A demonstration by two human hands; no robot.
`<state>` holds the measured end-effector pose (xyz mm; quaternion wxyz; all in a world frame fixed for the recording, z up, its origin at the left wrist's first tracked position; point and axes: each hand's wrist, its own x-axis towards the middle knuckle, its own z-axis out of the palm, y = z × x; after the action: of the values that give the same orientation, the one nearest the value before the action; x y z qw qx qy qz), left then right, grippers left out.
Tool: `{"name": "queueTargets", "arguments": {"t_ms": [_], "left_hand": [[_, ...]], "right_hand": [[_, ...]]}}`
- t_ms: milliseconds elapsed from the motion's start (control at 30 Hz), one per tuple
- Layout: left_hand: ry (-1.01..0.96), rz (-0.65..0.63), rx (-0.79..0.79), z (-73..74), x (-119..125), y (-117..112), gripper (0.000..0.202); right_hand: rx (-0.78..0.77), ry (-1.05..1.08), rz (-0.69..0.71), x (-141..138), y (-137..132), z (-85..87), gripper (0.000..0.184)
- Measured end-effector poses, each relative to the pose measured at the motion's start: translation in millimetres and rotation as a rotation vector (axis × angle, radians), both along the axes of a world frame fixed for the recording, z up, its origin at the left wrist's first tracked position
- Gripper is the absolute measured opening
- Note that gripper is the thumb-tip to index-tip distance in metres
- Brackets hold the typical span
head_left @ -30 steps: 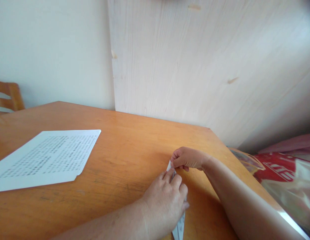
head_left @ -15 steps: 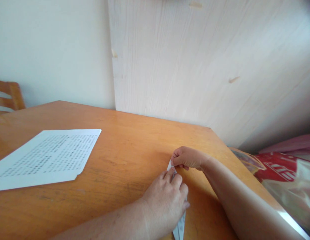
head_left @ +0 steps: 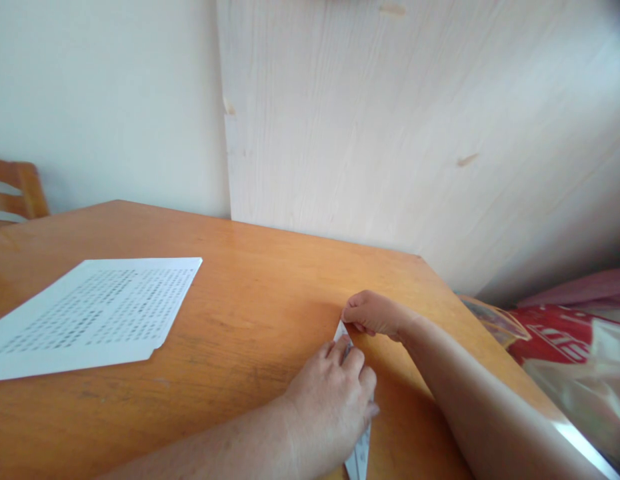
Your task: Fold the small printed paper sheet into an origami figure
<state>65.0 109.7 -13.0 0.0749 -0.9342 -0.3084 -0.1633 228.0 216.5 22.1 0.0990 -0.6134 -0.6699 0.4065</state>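
A narrow folded piece of printed paper (head_left: 360, 459) lies on the orange wooden table (head_left: 250, 280), mostly hidden under my hands. My left hand (head_left: 335, 400) lies on top of it with fingers curled and pressing down on its middle. My right hand (head_left: 373, 313) is closed in a pinch at the paper's far tip (head_left: 341, 331). Only the tip and the near end of the folded paper show.
A printed white sheet (head_left: 95, 313) lies flat on the table's left side. A wooden chair back (head_left: 17, 193) stands at far left. A pale wooden panel (head_left: 390, 127) leans behind the table. Red and clear plastic bags (head_left: 565, 347) sit off the table's right edge.
My right hand has shifted slightly up and away at the paper's tip. My left hand stays where it was.
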Motion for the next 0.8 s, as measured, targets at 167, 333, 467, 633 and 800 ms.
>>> {"name": "queueTargets", "arguments": {"t_ms": [167,333,467,633,800], "left_hand": [[0.002,0.001,0.009,-2.0,1,0,0.035],[0.007,0.013,-0.015,0.2,1,-1,0.036],[0.003,0.021,-0.042,1.9,1,-1,0.034],[-0.005,0.021,-0.041,1.5,1,0,0.034],[-0.008,0.028,-0.062,0.8,2,0,0.032]], "right_hand": [[-0.020,0.022,-0.031,-2,0,4.1,0.021],[-0.006,0.016,-0.017,-3,-1,2.3,0.024],[0.022,-0.008,-0.005,-5,-2,0.0,0.025],[0.052,-0.062,-0.004,-6,0,-5.8,0.020],[0.089,-0.088,0.007,-5,4,-11.9,0.020]]}}
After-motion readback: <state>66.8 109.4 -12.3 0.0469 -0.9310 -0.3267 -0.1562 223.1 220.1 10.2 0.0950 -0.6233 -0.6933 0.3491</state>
